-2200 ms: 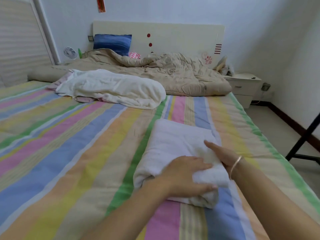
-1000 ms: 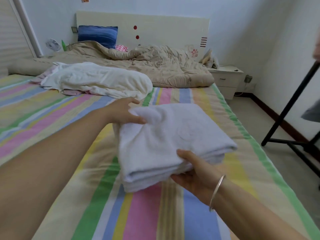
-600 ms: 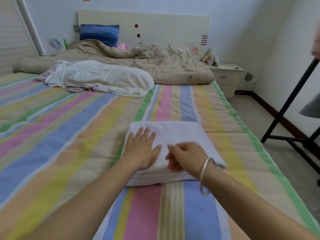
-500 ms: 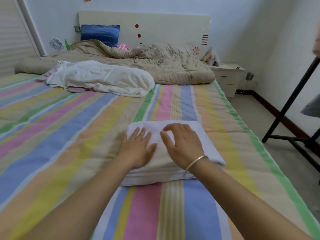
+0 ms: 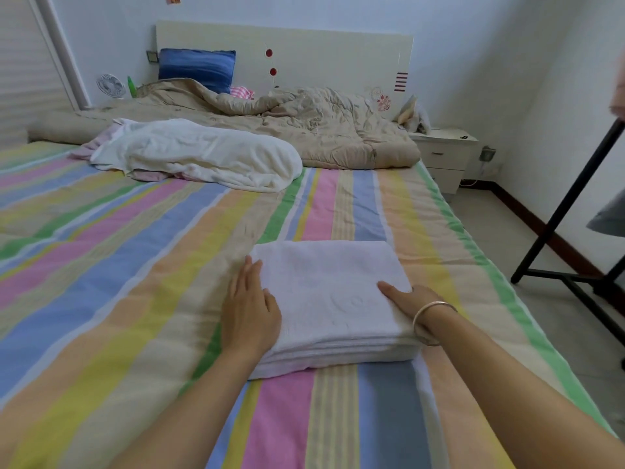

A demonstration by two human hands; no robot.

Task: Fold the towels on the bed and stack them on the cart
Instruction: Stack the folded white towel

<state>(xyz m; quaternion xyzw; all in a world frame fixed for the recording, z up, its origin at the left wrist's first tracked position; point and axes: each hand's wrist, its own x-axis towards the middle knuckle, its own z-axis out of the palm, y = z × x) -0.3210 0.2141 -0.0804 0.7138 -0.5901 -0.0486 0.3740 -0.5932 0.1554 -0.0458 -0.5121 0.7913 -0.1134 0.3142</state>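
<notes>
The folded towel point(image 5: 331, 296) lies flat on the bed point(image 5: 128, 272), nearer the bed's right edge than its middle, with its layered near edge facing the camera. A band of striped cover shows between the towel's right side and the bed's right edge.

The left grip point(image 5: 250, 309) is a flat, open hand. Its straight fingers lie along the towel's left edge and its thumb rests on top. The right grip point(image 5: 407, 296) sits at the towel's near right corner with the thumb on the top face. Its fingers are hidden past the towel's side, so whether they curl under cannot be told. A bangle point(image 5: 429, 321) circles that wrist.

To the left of the towel, bare cover runs to the frame's edge. Beyond it, more bare cover reaches a loose white towel heap point(image 5: 203, 154). A beige quilt point(image 5: 321, 130) lies at the headboard end. Off the right edge is bare floor point(image 5: 493, 238), then a black metal frame point(image 5: 568, 204) standing well apart from the bed.
</notes>
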